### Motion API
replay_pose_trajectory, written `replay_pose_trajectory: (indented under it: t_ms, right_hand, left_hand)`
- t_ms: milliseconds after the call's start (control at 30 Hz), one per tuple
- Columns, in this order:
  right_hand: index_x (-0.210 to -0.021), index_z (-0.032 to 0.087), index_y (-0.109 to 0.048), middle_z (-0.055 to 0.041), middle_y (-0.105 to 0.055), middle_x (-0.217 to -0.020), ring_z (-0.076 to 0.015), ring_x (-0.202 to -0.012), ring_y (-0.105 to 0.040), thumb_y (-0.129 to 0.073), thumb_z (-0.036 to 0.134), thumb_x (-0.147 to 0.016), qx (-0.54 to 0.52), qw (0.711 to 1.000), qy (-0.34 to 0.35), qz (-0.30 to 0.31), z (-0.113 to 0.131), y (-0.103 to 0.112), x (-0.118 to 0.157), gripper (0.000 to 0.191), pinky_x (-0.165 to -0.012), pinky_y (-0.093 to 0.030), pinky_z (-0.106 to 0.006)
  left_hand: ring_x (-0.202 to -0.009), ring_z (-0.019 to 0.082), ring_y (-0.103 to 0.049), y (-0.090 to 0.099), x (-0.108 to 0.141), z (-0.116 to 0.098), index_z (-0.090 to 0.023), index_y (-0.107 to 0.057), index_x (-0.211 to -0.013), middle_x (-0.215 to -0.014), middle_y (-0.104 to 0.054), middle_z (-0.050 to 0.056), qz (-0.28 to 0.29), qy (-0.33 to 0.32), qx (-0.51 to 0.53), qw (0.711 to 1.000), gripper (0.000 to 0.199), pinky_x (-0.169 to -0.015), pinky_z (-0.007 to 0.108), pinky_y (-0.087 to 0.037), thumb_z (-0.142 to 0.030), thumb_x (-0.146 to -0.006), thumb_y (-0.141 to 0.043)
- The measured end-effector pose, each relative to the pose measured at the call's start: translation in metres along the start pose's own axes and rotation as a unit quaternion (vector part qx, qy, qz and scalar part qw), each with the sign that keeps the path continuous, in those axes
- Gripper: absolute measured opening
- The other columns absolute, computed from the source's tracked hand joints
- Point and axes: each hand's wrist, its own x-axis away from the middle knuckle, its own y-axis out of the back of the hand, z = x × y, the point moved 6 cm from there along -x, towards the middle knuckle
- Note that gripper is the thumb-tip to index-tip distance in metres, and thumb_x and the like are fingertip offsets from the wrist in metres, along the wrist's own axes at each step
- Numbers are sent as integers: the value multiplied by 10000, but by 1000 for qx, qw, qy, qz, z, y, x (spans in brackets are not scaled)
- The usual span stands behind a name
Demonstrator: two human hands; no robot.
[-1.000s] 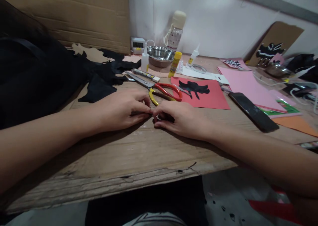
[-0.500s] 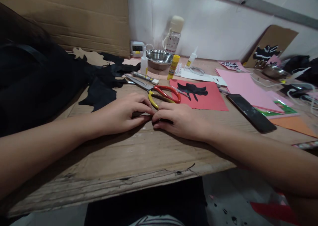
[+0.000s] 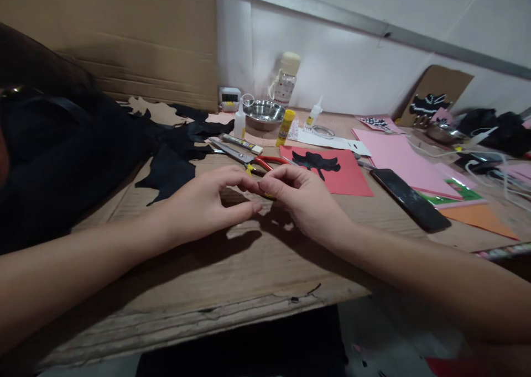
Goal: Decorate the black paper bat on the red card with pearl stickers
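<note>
My left hand [image 3: 215, 200] is raised a little over the wooden table [image 3: 207, 277], its thumb and index finger apart and nothing visible between them. Its index fingertip meets the fingers of my right hand [image 3: 307, 200], which are pinched together; whatever they may hold is too small to make out. Just behind both hands lie scissors [image 3: 244, 156] with red and yellow handles, partly hidden by my fingers. A red sheet [image 3: 352, 178] with a black paper cutout [image 3: 317, 161] on it rests beyond my right hand.
Glue stick [image 3: 285, 127], glue bottle [image 3: 239, 120], metal bowl [image 3: 264, 114] and drink bottle [image 3: 286, 78] stand at the back. A phone [image 3: 410, 200] and pink sheets [image 3: 406, 156] lie right. Black scraps [image 3: 170, 161] lie left, beside a person in black [image 3: 62, 167].
Both hands have lifted off the table. The left thumb has spread from its index finger, and the right hand has turned, its thumb now on top in a pinch. The view has tilted upward.
</note>
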Motion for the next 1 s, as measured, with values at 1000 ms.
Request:
replay_pose_trajectory:
  t_ms: [1000]
  right_hand:
    - [-1327,169,-653,-142,-748,-1217,-253,-1022,-694,-629,96,-959,557,813,165,32,11,22,-41,376,-862,-517,-365]
  left_hand:
    - [-844,212,-769,21,2,1,-233,-738,-811,-854,-809,11,-57,118,152,980,187,-825,329,-631,-402,-891,-744]
